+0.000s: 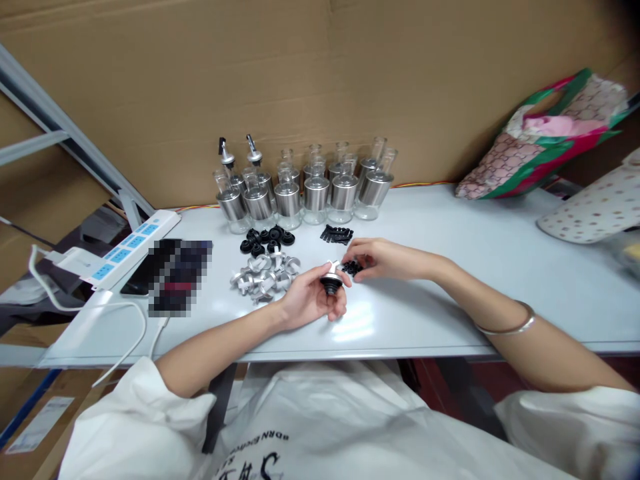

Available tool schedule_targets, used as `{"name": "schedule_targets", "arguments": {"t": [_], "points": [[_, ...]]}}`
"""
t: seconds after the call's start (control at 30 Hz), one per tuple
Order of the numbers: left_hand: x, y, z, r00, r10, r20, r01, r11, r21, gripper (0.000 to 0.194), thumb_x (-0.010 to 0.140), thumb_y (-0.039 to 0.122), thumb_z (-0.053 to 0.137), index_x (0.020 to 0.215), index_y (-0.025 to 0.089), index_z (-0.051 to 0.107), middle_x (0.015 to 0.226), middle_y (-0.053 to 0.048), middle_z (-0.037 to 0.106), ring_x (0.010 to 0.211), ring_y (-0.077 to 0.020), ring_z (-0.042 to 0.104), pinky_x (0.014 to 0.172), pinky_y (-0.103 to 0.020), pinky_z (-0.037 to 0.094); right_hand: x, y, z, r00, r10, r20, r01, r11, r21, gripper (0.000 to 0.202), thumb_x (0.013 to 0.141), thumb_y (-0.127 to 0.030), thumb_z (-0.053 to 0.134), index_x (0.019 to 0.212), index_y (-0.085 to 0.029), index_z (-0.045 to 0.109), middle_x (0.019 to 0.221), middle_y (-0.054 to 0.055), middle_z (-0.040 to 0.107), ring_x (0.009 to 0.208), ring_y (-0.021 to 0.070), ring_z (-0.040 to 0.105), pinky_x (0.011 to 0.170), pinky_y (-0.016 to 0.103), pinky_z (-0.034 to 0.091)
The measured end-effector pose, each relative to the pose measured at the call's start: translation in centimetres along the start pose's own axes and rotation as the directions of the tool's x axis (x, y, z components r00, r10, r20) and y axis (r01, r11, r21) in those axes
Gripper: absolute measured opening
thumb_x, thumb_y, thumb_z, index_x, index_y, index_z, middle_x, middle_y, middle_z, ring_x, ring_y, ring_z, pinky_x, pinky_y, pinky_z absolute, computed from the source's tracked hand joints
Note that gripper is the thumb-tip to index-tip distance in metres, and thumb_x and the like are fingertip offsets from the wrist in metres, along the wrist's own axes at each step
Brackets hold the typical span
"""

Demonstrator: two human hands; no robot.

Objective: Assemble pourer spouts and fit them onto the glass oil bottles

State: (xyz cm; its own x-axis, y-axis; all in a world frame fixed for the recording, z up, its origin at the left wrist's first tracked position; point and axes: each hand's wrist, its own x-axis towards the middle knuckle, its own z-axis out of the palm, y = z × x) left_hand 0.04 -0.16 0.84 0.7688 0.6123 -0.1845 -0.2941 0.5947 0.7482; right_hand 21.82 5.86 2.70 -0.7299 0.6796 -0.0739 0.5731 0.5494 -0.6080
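My left hand (pixel 311 298) is closed around a pourer stopper (pixel 331 280), which has a silvery top and a ribbed black rubber base pointing down. Just right of it, my right hand (pixel 373 259) reaches over a small heap of tiny black parts (pixel 352 268). Its thumb and fingers are bent but apart, with the parts showing between them. Left of my hands lies a pile of silvery pourer tops (pixel 265 277). Behind that pile sit several black rubber stoppers (pixel 267 239). Flat black strips (pixel 337 235) lie beyond my right hand.
Glass bottles with metal sleeves (pixel 316 193) stand in rows at the back; two carry pourers. A power strip (pixel 133 248) and a phone (pixel 143 270) with a white cable are at left. A patterned bag (pixel 520 150) and a dotted cloth item (pixel 590 207) occupy the right.
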Motion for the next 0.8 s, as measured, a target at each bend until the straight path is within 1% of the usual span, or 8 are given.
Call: {"name": "schedule_targets", "arguments": {"t": [0.1, 0.17, 0.23, 0.3, 0.37, 0.47, 0.57, 0.8], "points": [[0.0, 0.0, 0.0, 1.0, 0.006, -0.001, -0.006, 1.0, -0.001, 0.037, 0.084, 0.051, 0.048, 0.086, 0.014, 0.056, 0.054, -0.003, 0.06, 0.045, -0.0132, 0.052, 0.056, -0.027, 0.04, 0.0, 0.0, -0.1, 1.0, -0.003, -0.016, 0.003, 1.0, -0.004, 0.035, 0.077, -0.041, 0.062, 0.103, -0.017, 0.066, 0.099, 0.007, 0.055, 0.073, 0.0161, 0.054, 0.07, 0.032, 0.046], [0.0, 0.0, 0.0, 1.0, 0.009, 0.003, -0.009, 1.0, -0.005, 0.037, 0.084, 0.05, 0.048, 0.086, 0.014, 0.056, 0.054, -0.003, 0.06, 0.045, -0.0133, 0.052, 0.056, -0.027, 0.04, 0.0, 0.1, 0.0, 1.0, -0.01, -0.028, 0.01, 1.0, -0.022, 0.038, 0.077, -0.042, 0.063, 0.106, -0.018, 0.065, 0.103, 0.009, 0.055, 0.078, 0.0177, 0.055, 0.074, 0.033, 0.047], [0.0, 0.0, 0.0, 1.0, 0.009, 0.007, -0.009, 1.0, -0.009, 0.037, 0.085, 0.049, 0.048, 0.087, 0.014, 0.056, 0.054, -0.003, 0.061, 0.045, -0.0132, 0.052, 0.056, -0.027, 0.04, 0.0, 0.1, 0.2, 0.997, -0.049, -0.063, 0.046, 0.998, -0.044, 0.041, 0.075, -0.042, 0.066, 0.109, -0.019, 0.064, 0.111, 0.01, 0.053, 0.093, 0.0222, 0.055, 0.084, 0.037, 0.046], [0.0, 0.0, 0.0, 1.0, 0.007, 0.006, -0.007, 1.0, -0.008, 0.037, 0.085, 0.05, 0.047, 0.087, 0.014, 0.056, 0.054, -0.003, 0.061, 0.045, -0.0132, 0.052, 0.056, -0.027, 0.04, 0.1, 0.1, 0.5, 0.991, -0.103, -0.09, 0.098, 0.994, -0.058, 0.043, 0.073, -0.04, 0.068, 0.111, -0.02, 0.064, 0.119, 0.011, 0.051, 0.11, 0.0265, 0.05, 0.096, 0.04, 0.041], [0.0, 0.0, 0.1, 1.0, 0.005, -0.002, -0.005, 1.0, -0.005, 0.037, 0.086, 0.049, 0.046, 0.087, 0.014, 0.055, 0.054, -0.003, 0.061, 0.044, -0.0131, 0.052, 0.056, -0.027, 0.041, 0.1, 0.0, 0.7, 0.987, -0.142, -0.073, 0.138, 0.989, -0.056, 0.039, 0.075, -0.037, 0.067, 0.111, -0.022, 0.065, 0.124, 0.011, 0.049, 0.119, 0.0275, 0.046, 0.101, 0.042, 0.037], [0.0, 0.0, 0.1, 1.0, -0.001, -0.011, 0.001, 1.0, 0.0, 0.036, 0.086, 0.048, 0.046, 0.086, 0.014, 0.055, 0.054, -0.003, 0.06, 0.044, -0.0129, 0.052, 0.057, -0.027, 0.041, 0.0, -0.2, 0.7, 0.986, -0.163, -0.02, 0.162, 0.986, -0.04, 0.028, 0.081, -0.034, 0.061, 0.105, -0.023, 0.068, 0.125, 0.009, 0.049, 0.117, 0.0252, 0.048, 0.101, 0.039, 0.038], [0.0, 0.0, 0.1, 1.0, -0.001, -0.013, 0.001, 1.0, 0.003, 0.036, 0.086, 0.049, 0.046, 0.086, 0.014, 0.055, 0.054, -0.003, 0.06, 0.044, -0.0128, 0.052, 0.057, -0.027, 0.04, 0.0, -0.5, 0.6, 0.987, -0.161, -0.004, 0.16, 0.987, -0.02, 0.021, 0.083, -0.033, 0.059, 0.098, -0.023, 0.07, 0.118, 0.007, 0.054, 0.108, 0.0222, 0.054, 0.097, 0.036, 0.041], [0.1, 0.0, 0.1, 1.0, 0.0, -0.012, 0.0, 1.0, 0.01, 0.038, 0.085, 0.051, 0.048, 0.086, 0.014, 0.056, 0.053, -0.002, 0.06, 0.044, -0.0127, 0.052, 0.056, -0.027, 0.04, 0.3, -0.9, 1.1, 0.977, -0.207, -0.052, 0.206, 0.978, -0.025, 0.021, 0.088, -0.033, 0.053, 0.09, -0.019, 0.069, 0.102, 0.008, 0.059, 0.095, 0.02, 0.057, 0.087, 0.033, 0.044]]}}
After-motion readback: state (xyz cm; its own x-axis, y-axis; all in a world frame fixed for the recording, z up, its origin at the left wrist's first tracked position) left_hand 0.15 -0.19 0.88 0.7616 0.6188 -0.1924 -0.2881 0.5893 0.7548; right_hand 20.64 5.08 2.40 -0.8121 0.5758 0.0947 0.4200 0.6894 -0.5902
